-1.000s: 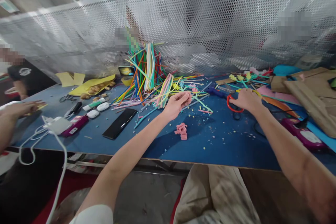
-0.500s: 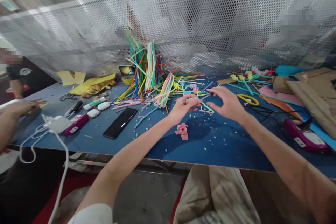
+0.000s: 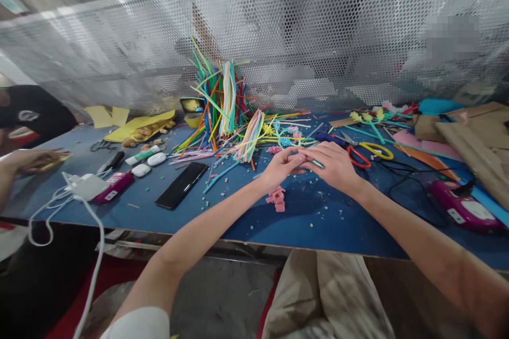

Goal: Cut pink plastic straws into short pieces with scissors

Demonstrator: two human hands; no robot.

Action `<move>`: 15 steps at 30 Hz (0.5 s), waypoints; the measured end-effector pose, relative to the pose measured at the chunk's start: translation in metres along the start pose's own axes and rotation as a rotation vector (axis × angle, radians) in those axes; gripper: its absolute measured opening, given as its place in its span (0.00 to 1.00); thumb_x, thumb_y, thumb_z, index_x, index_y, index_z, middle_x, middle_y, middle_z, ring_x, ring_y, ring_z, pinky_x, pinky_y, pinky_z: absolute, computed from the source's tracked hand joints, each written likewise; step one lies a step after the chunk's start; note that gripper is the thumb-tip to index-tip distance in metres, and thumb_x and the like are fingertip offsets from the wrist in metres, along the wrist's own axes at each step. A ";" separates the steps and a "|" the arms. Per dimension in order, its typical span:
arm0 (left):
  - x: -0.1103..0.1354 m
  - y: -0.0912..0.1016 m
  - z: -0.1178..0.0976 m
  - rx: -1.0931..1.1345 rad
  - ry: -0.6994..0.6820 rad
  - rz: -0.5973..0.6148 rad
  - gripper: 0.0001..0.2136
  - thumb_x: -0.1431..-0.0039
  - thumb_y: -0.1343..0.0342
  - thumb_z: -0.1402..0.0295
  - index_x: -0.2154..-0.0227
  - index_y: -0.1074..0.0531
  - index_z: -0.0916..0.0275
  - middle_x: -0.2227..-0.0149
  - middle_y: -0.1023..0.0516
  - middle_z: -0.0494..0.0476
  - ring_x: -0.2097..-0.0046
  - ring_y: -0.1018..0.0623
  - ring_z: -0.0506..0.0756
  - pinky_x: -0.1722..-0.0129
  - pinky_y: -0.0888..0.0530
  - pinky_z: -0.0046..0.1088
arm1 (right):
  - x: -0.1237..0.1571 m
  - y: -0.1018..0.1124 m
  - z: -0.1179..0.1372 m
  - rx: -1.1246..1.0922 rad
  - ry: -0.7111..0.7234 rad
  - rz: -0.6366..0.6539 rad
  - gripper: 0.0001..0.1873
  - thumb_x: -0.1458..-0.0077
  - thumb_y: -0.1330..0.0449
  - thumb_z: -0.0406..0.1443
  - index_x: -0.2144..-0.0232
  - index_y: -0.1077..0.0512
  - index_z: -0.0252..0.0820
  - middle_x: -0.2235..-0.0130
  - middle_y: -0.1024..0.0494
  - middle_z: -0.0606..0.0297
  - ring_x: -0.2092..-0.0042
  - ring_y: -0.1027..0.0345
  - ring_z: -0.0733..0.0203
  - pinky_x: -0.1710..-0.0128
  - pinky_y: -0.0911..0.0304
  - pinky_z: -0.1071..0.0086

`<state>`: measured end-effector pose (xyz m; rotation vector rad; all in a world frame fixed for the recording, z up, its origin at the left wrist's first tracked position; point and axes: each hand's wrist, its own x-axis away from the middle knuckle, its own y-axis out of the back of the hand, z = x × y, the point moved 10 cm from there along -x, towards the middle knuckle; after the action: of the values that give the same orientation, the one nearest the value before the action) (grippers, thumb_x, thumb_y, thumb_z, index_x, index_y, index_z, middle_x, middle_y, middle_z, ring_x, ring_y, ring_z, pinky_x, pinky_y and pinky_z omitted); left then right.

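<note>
My left hand (image 3: 280, 167) and my right hand (image 3: 334, 163) meet over the table, fingertips touching. A short length of light green pipe cleaner (image 3: 317, 163) shows between the thumb and fingers of my right hand. Closed fingers on my left hand hide whatever they pinch. Just below that hand lies a small cluster of pink pieces (image 3: 277, 199). Another pink piece (image 3: 273, 149) sits behind it, near blue fuzzy bits (image 3: 283, 141). Scissors with red and yellow handles (image 3: 359, 157) lie beyond my right hand.
Bundled pipe cleaners (image 3: 228, 100) stand at the back, with more (image 3: 251, 137) in front. A black phone (image 3: 182, 185) lies left of my arm. Purple power strips (image 3: 115, 188) lie on either side. Cardboard (image 3: 473, 143) is piled far right. Another person's hand (image 3: 43, 160) rests at left.
My right hand has moved left and down to meet my left hand, uncovering the scissors. My left hand has dropped slightly, and the pink piece behind it now shows.
</note>
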<state>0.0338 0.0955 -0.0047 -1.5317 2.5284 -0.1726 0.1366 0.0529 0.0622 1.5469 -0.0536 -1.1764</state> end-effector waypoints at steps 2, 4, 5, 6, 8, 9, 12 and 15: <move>-0.001 0.000 0.001 0.007 0.001 0.015 0.27 0.47 0.34 0.56 0.47 0.30 0.63 0.56 0.19 0.61 0.60 0.19 0.53 0.56 0.23 0.32 | 0.001 0.000 -0.001 -0.012 0.002 -0.016 0.19 0.33 0.48 0.44 0.47 0.25 0.45 0.50 0.20 0.60 0.50 0.29 0.55 0.50 0.39 0.60; -0.001 0.001 0.000 0.000 0.000 0.026 0.28 0.47 0.33 0.57 0.45 0.31 0.63 0.57 0.18 0.61 0.60 0.19 0.53 0.56 0.24 0.32 | 0.001 0.000 -0.003 -0.036 -0.005 -0.033 0.18 0.34 0.47 0.45 0.49 0.24 0.46 0.51 0.19 0.61 0.51 0.28 0.55 0.50 0.38 0.60; -0.001 0.001 0.000 -0.005 -0.001 0.024 0.28 0.47 0.33 0.57 0.45 0.31 0.63 0.58 0.18 0.61 0.60 0.19 0.53 0.56 0.24 0.32 | 0.001 0.000 -0.005 -0.049 -0.011 -0.039 0.18 0.34 0.46 0.45 0.49 0.24 0.47 0.51 0.19 0.62 0.51 0.28 0.55 0.51 0.38 0.60; -0.001 0.001 0.000 -0.011 -0.001 0.022 0.28 0.48 0.33 0.57 0.45 0.30 0.63 0.58 0.18 0.60 0.60 0.19 0.53 0.55 0.24 0.32 | 0.002 -0.001 -0.006 -0.063 -0.017 -0.044 0.18 0.34 0.46 0.45 0.50 0.24 0.48 0.51 0.19 0.62 0.51 0.28 0.55 0.51 0.37 0.60; -0.001 0.001 -0.001 -0.021 -0.004 0.022 0.28 0.47 0.33 0.57 0.46 0.30 0.63 0.58 0.18 0.60 0.60 0.19 0.53 0.55 0.24 0.32 | 0.002 0.000 -0.008 -0.091 -0.027 -0.060 0.17 0.35 0.45 0.45 0.49 0.24 0.48 0.51 0.19 0.63 0.51 0.28 0.55 0.50 0.37 0.59; -0.001 0.000 -0.002 -0.026 -0.009 0.023 0.27 0.46 0.34 0.57 0.46 0.30 0.63 0.58 0.18 0.60 0.60 0.19 0.53 0.55 0.24 0.32 | 0.002 0.000 -0.009 -0.103 -0.033 -0.068 0.18 0.35 0.45 0.46 0.49 0.24 0.48 0.51 0.19 0.63 0.51 0.28 0.55 0.50 0.36 0.59; -0.002 0.003 -0.007 -0.060 -0.027 0.011 0.25 0.44 0.36 0.56 0.47 0.30 0.62 0.57 0.19 0.61 0.59 0.19 0.54 0.56 0.24 0.33 | 0.002 0.003 -0.014 -0.126 -0.073 -0.082 0.18 0.36 0.44 0.47 0.50 0.24 0.48 0.51 0.19 0.61 0.50 0.28 0.53 0.49 0.36 0.57; -0.002 0.012 -0.019 -0.176 -0.068 -0.007 0.21 0.43 0.38 0.55 0.52 0.29 0.63 0.56 0.19 0.62 0.58 0.19 0.54 0.59 0.25 0.30 | 0.003 0.007 -0.023 -0.137 -0.129 -0.090 0.17 0.37 0.43 0.47 0.51 0.24 0.48 0.51 0.20 0.60 0.50 0.28 0.52 0.48 0.36 0.56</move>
<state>0.0205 0.1033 0.0119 -1.5791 2.5430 0.1018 0.1574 0.0654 0.0623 1.3644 0.0105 -1.3230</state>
